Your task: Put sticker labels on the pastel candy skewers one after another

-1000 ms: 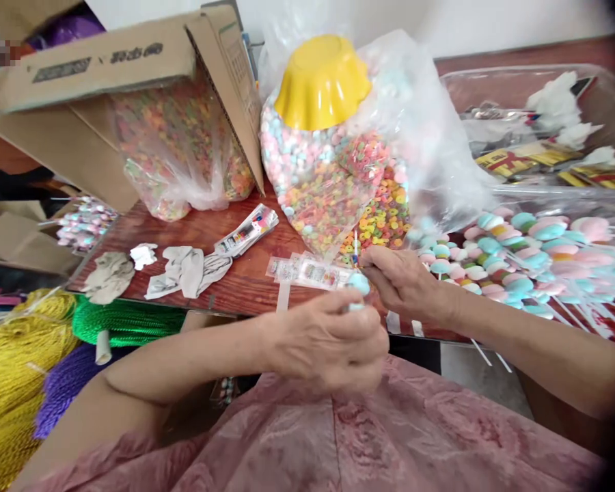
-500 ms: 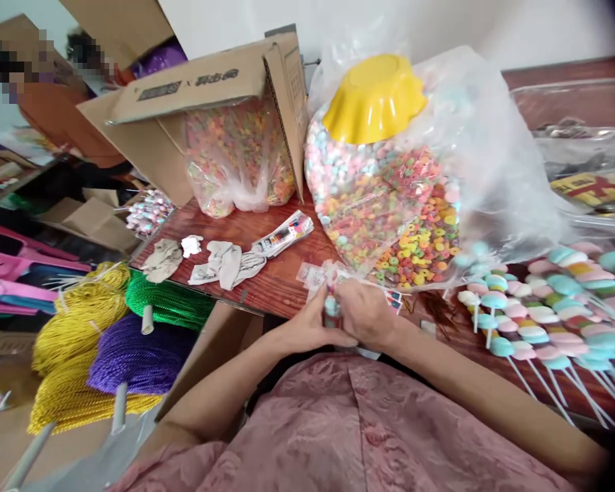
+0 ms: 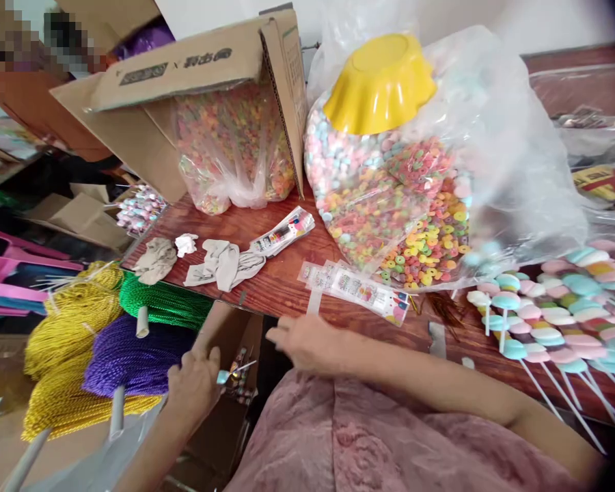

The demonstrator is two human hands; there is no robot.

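My left hand [image 3: 195,383] is over an open cardboard box [image 3: 218,427] below the table edge, its fingers loosely spread. Right beside its thumb side is a candy stick [image 3: 236,371] with a turquoise piece and a white stick; whether they touch is unclear. More candy sticks [image 3: 243,393] lie inside the box. My right hand [image 3: 310,344] is at the table's front edge, fingers pointing left and loosely apart, with nothing visible in it. Just beyond it lies a fanned stack of printed clear sleeves [image 3: 363,295].
A big bag of ring gummies and marshmallows [image 3: 359,205] stands behind, topped by a yellow bowl [image 3: 382,85]. A carton [image 3: 281,102] holds another gummy bag. Many marshmallow sticks [image 3: 558,307] lie right; gloves [image 3: 225,265] lie left. Cord bundles [image 3: 138,352] sit lower left. Another person [image 3: 46,113] is behind.
My hands were together over the sleeves holding a candy stick. Now they are apart: the left has moved down-left over the box along with a candy stick; the right has moved slightly down-left.
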